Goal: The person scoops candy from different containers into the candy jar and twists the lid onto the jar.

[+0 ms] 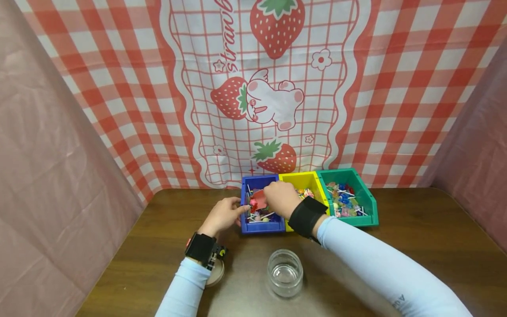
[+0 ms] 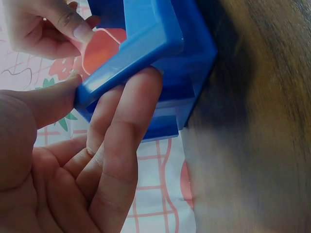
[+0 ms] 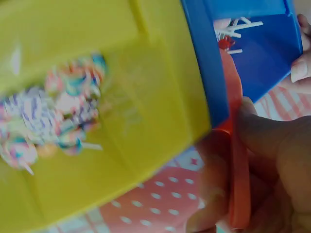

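- Right hand [image 1: 282, 199]: fingers closed round the handle of a red scoop [image 3: 239, 179].
- Left hand [image 1: 223, 215]: thumb and fingers pinch the left rim of the blue bin [image 1: 263, 227].
- Risk: a slack left pinch could let the bin slide under the scoop's push.
- Risk: crossed lollipop sticks could snag on the scoop's edge and flick sweets out.
- Risk: a tilted scoop could shed its load, perhaps into the yellow bin [image 1: 299, 177] adjoining on the right.
- Scoop, location: in or just over the blue bin; exact depth cannot be told.
- Scoop, appearance: plain, smooth, pinkish-red, with a rounded bowl and slim handle; contents unconfirmed.
- Glass jar [image 1: 285, 274]: uncovered on the worktop [image 1: 134, 273], nearer than the bins.
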Demonstrator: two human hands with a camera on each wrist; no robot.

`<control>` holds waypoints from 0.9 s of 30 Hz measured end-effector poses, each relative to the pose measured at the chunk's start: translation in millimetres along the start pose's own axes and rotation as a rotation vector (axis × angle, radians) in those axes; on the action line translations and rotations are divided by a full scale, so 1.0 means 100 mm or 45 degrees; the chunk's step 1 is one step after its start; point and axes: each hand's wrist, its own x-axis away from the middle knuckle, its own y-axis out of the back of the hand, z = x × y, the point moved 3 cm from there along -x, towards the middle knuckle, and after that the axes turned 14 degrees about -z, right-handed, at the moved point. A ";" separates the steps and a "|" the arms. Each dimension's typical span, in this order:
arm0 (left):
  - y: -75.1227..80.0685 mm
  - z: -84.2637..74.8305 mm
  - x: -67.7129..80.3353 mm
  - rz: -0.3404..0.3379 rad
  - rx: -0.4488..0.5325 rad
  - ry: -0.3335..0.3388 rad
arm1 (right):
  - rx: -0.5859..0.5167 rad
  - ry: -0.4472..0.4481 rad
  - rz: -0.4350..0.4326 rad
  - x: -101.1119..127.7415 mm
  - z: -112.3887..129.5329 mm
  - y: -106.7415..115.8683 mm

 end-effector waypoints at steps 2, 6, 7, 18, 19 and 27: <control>0.00 0.00 0.00 0.002 0.009 -0.006 | 0.080 0.062 -0.018 -0.01 0.03 0.02; -0.01 0.01 0.00 0.010 0.043 -0.003 | 0.189 0.177 -0.093 -0.05 0.05 0.09; -0.02 0.02 0.00 0.012 0.049 -0.001 | 0.220 0.198 -0.114 -0.06 0.04 0.11; 0.01 0.03 -0.02 0.017 0.073 0.024 | 0.537 0.306 -0.269 -0.15 -0.01 0.17; 0.01 0.03 -0.02 0.015 0.074 0.025 | 0.553 0.328 -0.256 -0.15 0.00 0.16; -0.01 0.03 -0.02 0.022 0.091 0.043 | 0.557 0.445 -0.243 -0.16 0.09 0.03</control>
